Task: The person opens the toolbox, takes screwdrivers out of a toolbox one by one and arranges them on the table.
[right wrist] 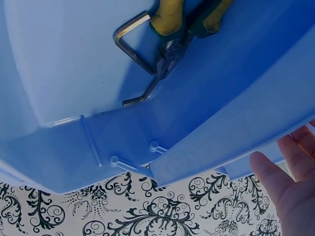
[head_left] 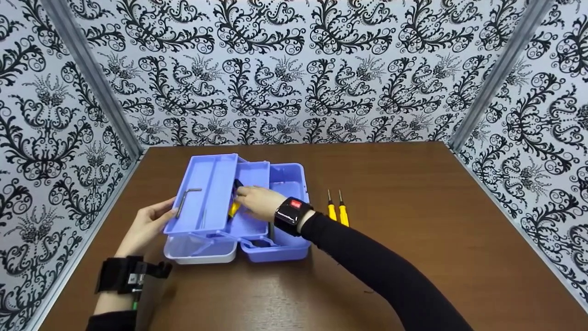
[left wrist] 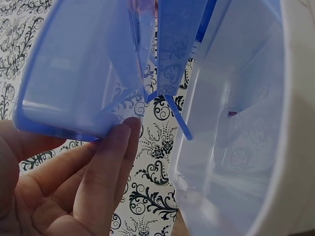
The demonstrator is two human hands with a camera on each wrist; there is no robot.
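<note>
An opened blue toolbox (head_left: 288, 253) with fanned-out trays sits on the table. My left hand (head_left: 146, 226) grips the left edge of its upper tray (head_left: 218, 177); in the left wrist view, the fingers (left wrist: 101, 177) curl beneath that tray's edge. My right hand (head_left: 259, 202) is over the lower tray (head_left: 248, 226), its fingers holding a yellow-and-black tool (head_left: 234, 208) whose middle they cover. A hex key (head_left: 182, 202) lies in the upper tray. In the right wrist view, yellow-and-green-handled pliers (right wrist: 170, 49) and a bent hex key (right wrist: 129, 46) lie in the box bottom.
Two yellow screwdrivers (head_left: 337, 212) lie on the brown table (head_left: 413, 220) to the right of the box. The box's pale lid (head_left: 202, 258) is folded out below the trays. Patterned walls (head_left: 285, 69) enclose the table at the back and sides.
</note>
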